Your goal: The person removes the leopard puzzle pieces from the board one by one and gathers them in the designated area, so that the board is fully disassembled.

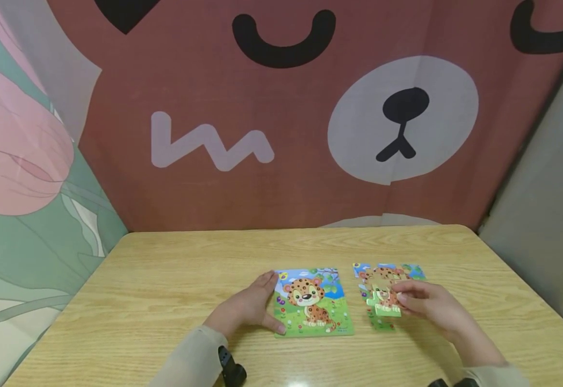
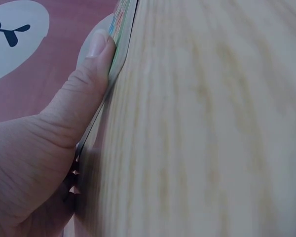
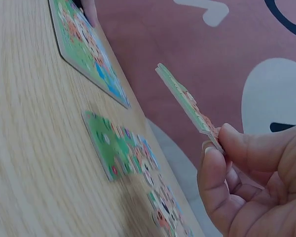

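Observation:
A square picture board (image 1: 313,302) with a leopard cub on green grass lies flat on the table. My left hand (image 1: 250,307) rests along its left side, thumb at the near corner and fingers by the far corner. In the left wrist view the thumb (image 2: 91,69) lies against the board's edge. My right hand (image 1: 431,306) pinches a puzzle piece (image 1: 384,304) between thumb and fingers, raised above several other puzzle pieces (image 1: 378,273). In the right wrist view the held piece (image 3: 185,101) appears edge-on, clear of the table.
The wooden table (image 1: 165,290) carries the board at its middle and the loose pieces (image 3: 106,143) just right of it. Behind its far edge stands a brown backdrop (image 1: 204,199) with a printed bear face. A grey wall (image 1: 547,177) rises at the right.

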Demonstrator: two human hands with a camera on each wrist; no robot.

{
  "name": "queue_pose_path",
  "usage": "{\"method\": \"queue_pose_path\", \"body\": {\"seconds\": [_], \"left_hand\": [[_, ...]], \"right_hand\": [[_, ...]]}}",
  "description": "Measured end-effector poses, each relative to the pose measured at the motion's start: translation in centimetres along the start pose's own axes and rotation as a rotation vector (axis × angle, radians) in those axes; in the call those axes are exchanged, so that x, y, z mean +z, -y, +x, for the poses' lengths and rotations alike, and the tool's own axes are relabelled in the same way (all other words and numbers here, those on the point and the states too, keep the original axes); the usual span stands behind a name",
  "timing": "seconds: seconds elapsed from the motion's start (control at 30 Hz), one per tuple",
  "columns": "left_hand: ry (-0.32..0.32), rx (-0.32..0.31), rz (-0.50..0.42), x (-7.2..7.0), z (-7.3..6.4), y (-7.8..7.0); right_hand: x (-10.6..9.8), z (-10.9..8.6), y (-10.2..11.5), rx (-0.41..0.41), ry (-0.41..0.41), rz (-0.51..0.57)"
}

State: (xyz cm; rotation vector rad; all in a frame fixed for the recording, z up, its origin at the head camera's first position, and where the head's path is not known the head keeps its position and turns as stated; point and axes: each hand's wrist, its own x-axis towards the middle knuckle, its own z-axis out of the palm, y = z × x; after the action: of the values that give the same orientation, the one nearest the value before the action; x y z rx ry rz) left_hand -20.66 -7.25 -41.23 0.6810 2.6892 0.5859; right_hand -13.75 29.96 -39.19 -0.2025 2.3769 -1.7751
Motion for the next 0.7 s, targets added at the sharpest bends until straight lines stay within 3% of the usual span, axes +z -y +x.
{"method": "queue_pose_path", "body": {"seconds": [0.3, 0.7], "left_hand": [[-0.001, 0.007, 0.004, -0.1, 0.2, 0.0], [-0.001, 0.01, 0.013, 0.1, 0.2, 0.2]], "right_hand": [[-2.0, -0.7, -1.2, 0.019, 0.02, 0.012], [-3.3, -1.2, -2.7, 0.138, -0.036, -0.071]]}}
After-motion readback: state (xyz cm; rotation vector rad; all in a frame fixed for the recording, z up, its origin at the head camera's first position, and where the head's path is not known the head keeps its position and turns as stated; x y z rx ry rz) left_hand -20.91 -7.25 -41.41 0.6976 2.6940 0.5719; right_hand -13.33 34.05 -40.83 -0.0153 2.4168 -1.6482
